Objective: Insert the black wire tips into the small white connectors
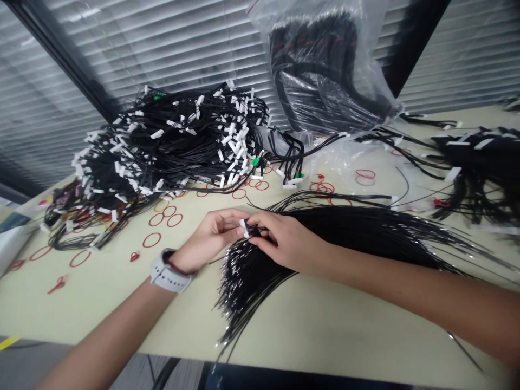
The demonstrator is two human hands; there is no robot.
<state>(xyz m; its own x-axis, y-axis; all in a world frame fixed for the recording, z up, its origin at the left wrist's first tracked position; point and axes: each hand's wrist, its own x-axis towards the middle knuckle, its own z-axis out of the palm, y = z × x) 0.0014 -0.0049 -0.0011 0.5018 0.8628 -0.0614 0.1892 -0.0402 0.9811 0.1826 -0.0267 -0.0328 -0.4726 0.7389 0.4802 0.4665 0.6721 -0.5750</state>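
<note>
A small white connector (244, 228) is pinched between the fingertips of my left hand (217, 233), which wears a watch with a pale strap at the wrist. My right hand (284, 238) meets it from the right, its thumb and fingers closed on thin black wires right beside the connector. Beneath both hands lies a thick bundle of black wires (345, 227) with shiny metal tips at its ends. The exact seating of wires in the connector is hidden by my fingers.
Behind is a large heap of black cables with white connectors (170, 141). A clear plastic bag (325, 81) of black wires leans on the blinds. More cables (483, 162) lie at the right. Red rubber bands (151, 240) are scattered over the pale table (122, 303).
</note>
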